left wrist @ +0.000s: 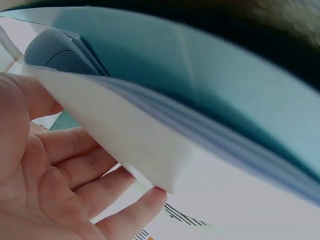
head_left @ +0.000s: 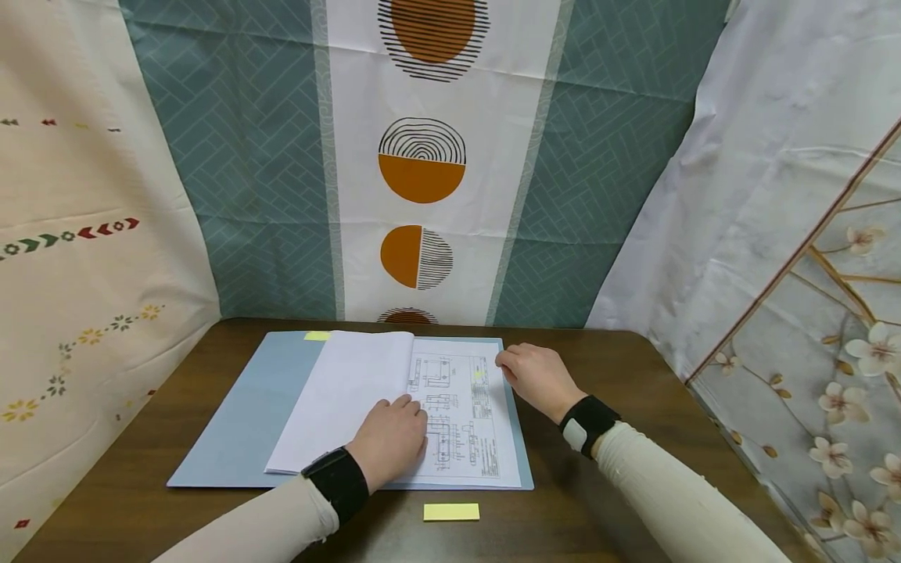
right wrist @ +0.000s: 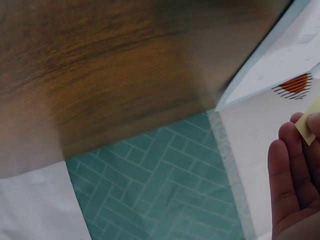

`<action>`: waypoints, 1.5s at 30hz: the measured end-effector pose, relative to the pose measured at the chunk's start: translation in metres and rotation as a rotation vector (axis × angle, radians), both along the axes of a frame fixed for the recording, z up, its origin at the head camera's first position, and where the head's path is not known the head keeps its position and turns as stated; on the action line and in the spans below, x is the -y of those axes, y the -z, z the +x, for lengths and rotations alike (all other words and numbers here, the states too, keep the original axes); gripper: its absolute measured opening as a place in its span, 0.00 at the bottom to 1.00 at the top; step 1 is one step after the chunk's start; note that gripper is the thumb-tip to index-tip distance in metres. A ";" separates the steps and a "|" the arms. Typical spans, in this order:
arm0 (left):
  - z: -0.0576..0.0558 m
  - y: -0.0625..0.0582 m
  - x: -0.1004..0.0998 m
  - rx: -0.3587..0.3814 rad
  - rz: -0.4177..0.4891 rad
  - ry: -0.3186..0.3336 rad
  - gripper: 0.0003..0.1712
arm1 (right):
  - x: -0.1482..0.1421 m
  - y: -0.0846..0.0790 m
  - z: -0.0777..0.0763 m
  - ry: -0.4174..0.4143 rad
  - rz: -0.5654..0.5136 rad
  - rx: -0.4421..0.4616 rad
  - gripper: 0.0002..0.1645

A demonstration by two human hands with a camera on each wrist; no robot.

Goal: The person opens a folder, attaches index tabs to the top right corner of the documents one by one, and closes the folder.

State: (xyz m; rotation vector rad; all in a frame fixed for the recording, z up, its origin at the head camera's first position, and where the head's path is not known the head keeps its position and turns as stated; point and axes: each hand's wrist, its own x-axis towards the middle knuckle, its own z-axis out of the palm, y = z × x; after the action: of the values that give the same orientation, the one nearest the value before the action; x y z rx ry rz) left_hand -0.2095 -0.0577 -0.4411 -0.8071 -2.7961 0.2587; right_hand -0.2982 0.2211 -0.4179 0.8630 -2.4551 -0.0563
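Note:
A light blue folder (head_left: 246, 422) lies spread on the table, with white sheets inside. A blank white page (head_left: 345, 391) is turned over to the left; a printed technical drawing (head_left: 457, 461) shows at right. My left hand (head_left: 393, 439) rests near the lower fold, and its extended fingers touch the page edge (left wrist: 120, 135) in the left wrist view. My right hand (head_left: 536, 377) is at the upper right edge of the drawing. Between its thumb and fingers it pinches a yellow sticky note (right wrist: 304, 129), seen in the right wrist view. A pale yellow mark shows on the drawing.
A yellow sticky strip (head_left: 451, 512) lies on the brown wooden table (head_left: 584, 500) in front of the folder. Another yellow strip (head_left: 317, 335) sits at the folder's top edge. Patterned cloth (head_left: 267, 156) hangs behind and on both sides.

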 end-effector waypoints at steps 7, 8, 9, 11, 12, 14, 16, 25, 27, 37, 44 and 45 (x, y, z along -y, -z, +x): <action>-0.001 0.002 -0.001 0.003 -0.018 0.012 0.22 | -0.004 0.011 -0.023 0.037 -0.012 -0.021 0.08; 0.000 0.001 -0.001 0.005 -0.019 0.012 0.22 | -0.005 0.012 -0.026 0.037 -0.015 -0.025 0.07; 0.000 0.001 -0.001 0.006 -0.018 0.012 0.22 | -0.005 0.013 -0.029 0.039 -0.017 -0.027 0.06; 0.001 0.001 -0.001 0.010 -0.017 0.012 0.22 | -0.007 0.014 -0.034 0.046 -0.021 -0.031 0.05; 0.001 0.000 -0.002 0.011 -0.016 0.011 0.23 | -0.007 0.014 -0.037 0.051 -0.022 -0.032 0.05; 0.001 0.001 -0.002 0.015 -0.010 0.006 0.23 | -0.008 0.014 -0.042 0.059 -0.022 -0.036 0.04; 0.001 0.001 -0.002 0.021 -0.006 0.002 0.23 | -0.008 0.014 -0.047 0.067 -0.020 -0.038 0.03; 0.000 0.002 -0.001 0.007 -0.009 0.006 0.23 | -0.005 0.011 -0.060 0.067 -0.031 -0.045 0.04; 0.000 0.002 -0.001 0.006 -0.010 0.005 0.23 | -0.003 0.011 -0.062 0.071 -0.037 -0.032 0.03; -0.002 0.006 -0.003 -0.006 -0.017 0.014 0.22 | -0.006 0.018 -0.074 0.118 -0.034 -0.020 0.04; -0.001 0.005 -0.004 -0.001 -0.008 0.002 0.24 | -0.008 0.022 -0.082 0.129 0.005 -0.002 0.04; -0.001 0.005 -0.004 0.000 -0.008 -0.001 0.24 | -0.008 0.022 -0.083 0.128 0.012 -0.002 0.04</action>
State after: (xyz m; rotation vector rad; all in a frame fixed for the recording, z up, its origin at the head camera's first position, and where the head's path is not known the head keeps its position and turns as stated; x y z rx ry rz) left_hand -0.2106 -0.0538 -0.4460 -0.8080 -2.7970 0.2702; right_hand -0.3811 0.2293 -0.4402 0.7100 -2.5080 -0.1180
